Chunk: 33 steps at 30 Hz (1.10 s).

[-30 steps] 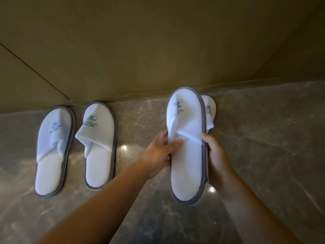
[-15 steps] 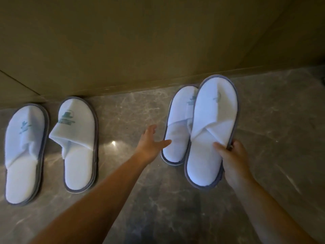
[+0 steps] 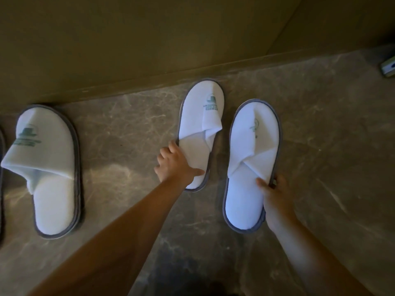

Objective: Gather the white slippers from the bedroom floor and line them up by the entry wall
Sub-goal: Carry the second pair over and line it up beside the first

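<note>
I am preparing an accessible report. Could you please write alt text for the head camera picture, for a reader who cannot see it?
Two bare hands place white slippers on a marble floor by a wall: the left hand rests on one slipper lying near the wall, and the right hand grips a second slipper beside it. Another slipper lies further left.

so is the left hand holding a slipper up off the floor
No, the left hand rests flat on a slipper lying on the floor by the wall, while the right hand grips the other slipper.
</note>
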### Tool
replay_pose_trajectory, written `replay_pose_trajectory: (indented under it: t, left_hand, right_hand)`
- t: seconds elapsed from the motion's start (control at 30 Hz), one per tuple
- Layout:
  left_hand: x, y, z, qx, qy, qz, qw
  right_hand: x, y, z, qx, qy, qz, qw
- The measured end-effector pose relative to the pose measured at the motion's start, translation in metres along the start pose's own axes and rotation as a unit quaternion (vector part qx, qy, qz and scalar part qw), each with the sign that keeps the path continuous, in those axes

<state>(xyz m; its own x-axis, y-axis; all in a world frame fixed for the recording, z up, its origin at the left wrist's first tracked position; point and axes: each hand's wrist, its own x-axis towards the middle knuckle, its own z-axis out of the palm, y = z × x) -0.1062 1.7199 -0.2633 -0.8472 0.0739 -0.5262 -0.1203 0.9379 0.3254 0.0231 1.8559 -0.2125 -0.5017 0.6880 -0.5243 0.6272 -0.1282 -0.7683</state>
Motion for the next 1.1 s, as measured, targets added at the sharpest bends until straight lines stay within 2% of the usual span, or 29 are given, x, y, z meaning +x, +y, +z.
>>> replay_pose_trajectory:
  t: [0.13, 0.3, 0.5, 0.6, 0.67, 0.73, 0.8, 0.83, 0.9, 0.97, 1.03, 1.1]
  left_hand:
    - [0.005, -0.004, -0.004, -0.025, 0.005, -0.002, 1.000]
    - [0.002, -0.021, -0.021, -0.235, -0.022, 0.014, 0.972]
    - [-0.012, -0.075, -0.066, -0.318, 0.036, -0.010, 0.947]
    - [-0.026, -0.099, -0.081, -0.342, 0.040, -0.014, 0.939]
    - [-0.033, -0.110, -0.083, -0.355, 0.037, -0.019, 0.934]
    - [-0.038, -0.118, -0.082, -0.370, 0.031, -0.018, 0.928]
    - [-0.044, -0.122, -0.078, -0.395, 0.022, -0.016, 0.918]
    - [-0.046, -0.123, -0.076, -0.409, 0.016, -0.016, 0.912]
    - [-0.052, -0.126, -0.073, -0.432, -0.002, -0.009, 0.902]
    - [-0.058, -0.128, -0.073, -0.436, -0.032, 0.006, 0.899]
    - [-0.061, -0.133, -0.075, -0.413, -0.055, 0.023, 0.909]
    - [-0.060, -0.141, -0.082, -0.372, -0.059, 0.031, 0.926]
  right_hand:
    - [0.003, 0.007, -0.002, 0.004, 0.000, -0.010, 1.000]
    - [0.011, 0.011, 0.012, 0.004, 0.008, -0.032, 0.999]
    - [0.027, -0.003, 0.045, -0.028, -0.007, -0.058, 0.998]
    - [0.028, -0.007, 0.056, -0.093, 0.027, -0.058, 0.994]
    - [0.021, -0.011, 0.058, -0.166, 0.070, -0.108, 0.978]
    - [0.010, -0.018, 0.065, -0.215, 0.078, -0.182, 0.956]
    - [-0.005, -0.022, 0.080, -0.199, 0.030, -0.225, 0.953]
    - [-0.015, -0.024, 0.091, -0.169, -0.014, -0.212, 0.962]
    - [-0.036, -0.029, 0.115, -0.091, -0.129, -0.125, 0.979]
    - [-0.051, -0.032, 0.138, -0.009, -0.225, -0.043, 0.973]
    - [-0.055, -0.029, 0.153, 0.021, -0.242, -0.031, 0.969]
    - [-0.055, -0.030, 0.161, 0.024, -0.224, -0.039, 0.974]
